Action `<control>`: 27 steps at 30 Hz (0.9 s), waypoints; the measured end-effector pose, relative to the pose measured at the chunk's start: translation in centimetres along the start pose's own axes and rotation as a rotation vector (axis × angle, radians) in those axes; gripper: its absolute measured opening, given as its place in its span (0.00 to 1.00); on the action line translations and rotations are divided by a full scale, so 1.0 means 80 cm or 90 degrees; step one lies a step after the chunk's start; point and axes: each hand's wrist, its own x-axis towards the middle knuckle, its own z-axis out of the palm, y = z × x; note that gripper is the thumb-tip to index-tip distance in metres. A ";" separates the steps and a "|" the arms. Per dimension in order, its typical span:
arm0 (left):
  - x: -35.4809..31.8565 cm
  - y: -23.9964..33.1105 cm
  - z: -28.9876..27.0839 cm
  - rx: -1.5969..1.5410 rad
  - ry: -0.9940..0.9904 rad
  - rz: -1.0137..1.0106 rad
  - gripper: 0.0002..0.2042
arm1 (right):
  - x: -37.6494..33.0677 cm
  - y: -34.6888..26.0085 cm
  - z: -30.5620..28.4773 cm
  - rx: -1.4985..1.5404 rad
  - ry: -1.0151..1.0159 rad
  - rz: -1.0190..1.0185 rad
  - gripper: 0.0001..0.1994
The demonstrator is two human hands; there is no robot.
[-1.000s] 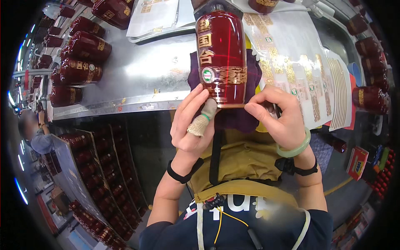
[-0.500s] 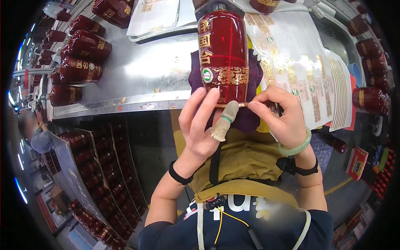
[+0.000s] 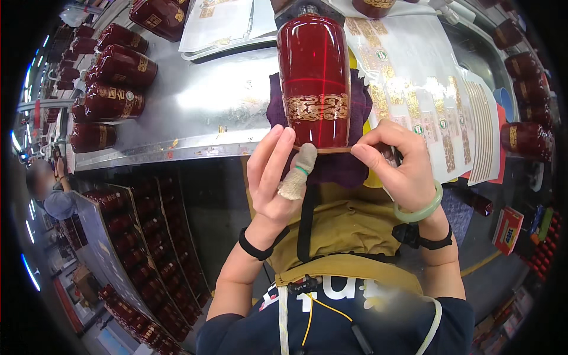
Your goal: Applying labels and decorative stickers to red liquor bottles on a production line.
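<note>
I see the red bottle (image 3: pixel 315 77) lying on a purple cloth (image 3: pixel 349 168) at the near edge of the steel desk (image 3: pixel 201 112), its base toward me and just over the lip. My left hand (image 3: pixel 273 177) is spread wide, fingers at the base's left corner, a taped thumb below it. My right hand (image 3: pixel 399 168) is narrowed, pinching at the base's right corner. Label sheets (image 3: pixel 426 94) crowd the right side; bare steel lies open to the left, up to a row of dark red bottles (image 3: pixel 112 77). Below the desk, racks (image 3: pixel 136 248) hold more bottles.
</note>
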 end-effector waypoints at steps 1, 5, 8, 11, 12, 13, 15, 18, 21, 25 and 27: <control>0.002 0.004 0.002 0.019 0.030 0.014 0.19 | 0.001 0.001 0.000 -0.005 -0.004 -0.001 0.06; 0.008 0.012 -0.001 0.054 0.011 -0.003 0.17 | 0.003 0.002 0.001 -0.013 0.002 -0.009 0.06; 0.009 0.008 0.000 -0.027 -0.041 0.004 0.17 | 0.003 0.002 0.002 -0.017 0.002 -0.012 0.06; 0.005 0.002 0.009 -0.156 0.066 -0.120 0.19 | 0.002 0.000 0.001 -0.012 -0.005 -0.015 0.06; 0.004 0.001 0.009 -0.159 0.085 -0.124 0.19 | 0.002 -0.001 0.001 -0.007 -0.011 -0.014 0.06; 0.002 0.000 0.009 -0.143 0.070 -0.119 0.19 | 0.001 -0.001 0.001 0.009 -0.004 -0.016 0.07; -0.001 -0.001 0.005 -0.103 0.047 -0.092 0.20 | 0.000 -0.002 0.001 0.005 -0.002 -0.013 0.07; -0.001 -0.001 -0.001 -0.065 0.015 -0.060 0.19 | 0.000 -0.002 0.000 0.002 -0.001 -0.008 0.07; 0.001 0.003 -0.004 -0.001 -0.003 -0.027 0.19 | 0.000 0.001 -0.001 -0.001 -0.001 -0.008 0.07; 0.000 0.010 0.000 0.038 0.026 -0.026 0.19 | 0.001 0.004 -0.001 -0.022 0.003 0.002 0.06; -0.003 0.011 0.004 0.043 0.031 -0.045 0.17 | 0.002 0.003 0.000 -0.022 -0.002 0.000 0.06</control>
